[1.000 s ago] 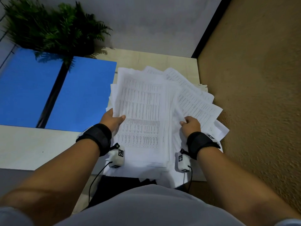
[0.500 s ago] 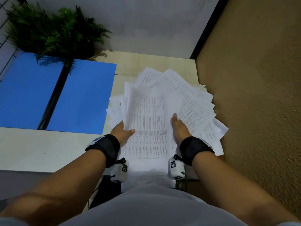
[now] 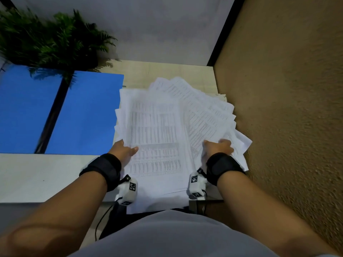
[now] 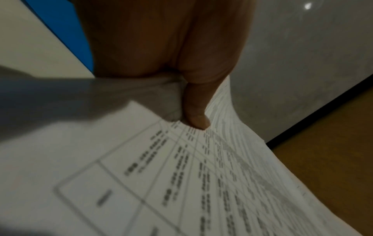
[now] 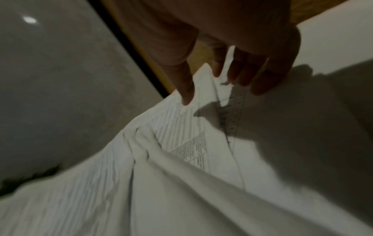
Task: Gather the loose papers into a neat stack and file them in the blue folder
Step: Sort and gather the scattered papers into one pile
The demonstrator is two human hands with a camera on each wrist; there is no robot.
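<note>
On the papers (image 3: 156, 130), left hand (image 3: 123, 150) pinches (thumb on top); right hand (image 3: 218, 147) fingers spread.

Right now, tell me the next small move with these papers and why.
Probably sweep the right hand leftward, pushing the fanned papers under the sheet the left hand pinches: they still splay toward the table's right edge, while the blue folder lies open and waiting.

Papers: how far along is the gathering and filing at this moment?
Done: the blue folder lies open on the desk. In hand: the left hand pinches the papers, thumb on top, while the right hand rests on sheets fanned to the right. Left: squaring the stack and filing it; nothing is in the folder.
</note>
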